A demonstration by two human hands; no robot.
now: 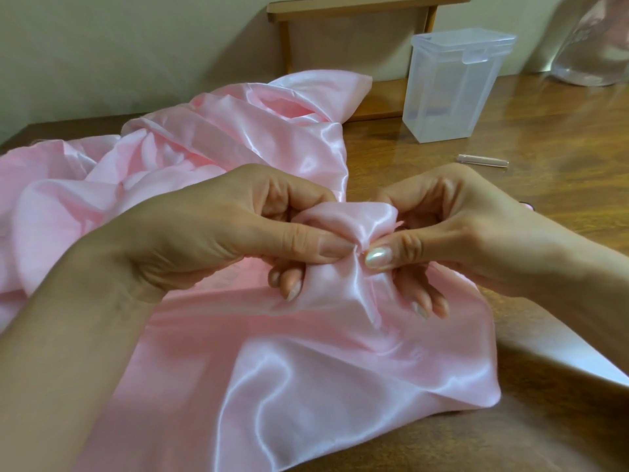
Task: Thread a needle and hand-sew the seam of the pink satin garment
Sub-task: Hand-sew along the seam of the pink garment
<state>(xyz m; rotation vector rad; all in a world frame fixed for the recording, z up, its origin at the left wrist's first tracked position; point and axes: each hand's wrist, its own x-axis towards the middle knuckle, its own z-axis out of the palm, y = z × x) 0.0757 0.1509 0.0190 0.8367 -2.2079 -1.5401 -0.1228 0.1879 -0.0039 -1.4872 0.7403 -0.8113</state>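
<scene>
1. Head view: a bunched fold of the garment [299, 376] is pinched by left hand [218, 233] and right hand [459, 229], thumbs almost meeting.
2. Remaining cloth is spread on the table [544, 185], below and behind the grip.
3. Needle and thread cannot be made out.
4. Judged: threading status unknown; seam sewing likely mostly left.

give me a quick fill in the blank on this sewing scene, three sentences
1. The left hand and right hand both pinch a fold of the satin garment, whose colour is ____.
2. The table under the clear plastic box is made of ____.
3. The small clear tube lies on the table to the garment's ____.
Missing words: pink; wood; right.
</scene>
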